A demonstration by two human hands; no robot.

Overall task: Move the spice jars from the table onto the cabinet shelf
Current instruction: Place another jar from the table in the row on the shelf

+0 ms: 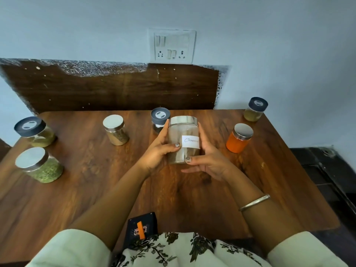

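A clear jar with a silver lid and a white label reading "Cinnamon" [183, 130] stands upright at the middle of the wooden table [100, 189], brown powder in its lower part. My left hand [160, 149] grips its left side and my right hand [209, 160] cups its right side and base. Around it stand other spice jars: a dark-lidded one [159, 117] just behind, a silver-lidded brown one [116, 130], an orange one [239, 137], a dark-lidded one at far right [255, 109], and two at the left [35, 132] [39, 165]. No cabinet shelf is in view.
A wooden backboard [115, 89] stands against the wall behind the table, with a switch and socket plate [174, 46] above it. A black card with an orange clip [141, 228] lies at the near edge. Dark floor shows to the right.
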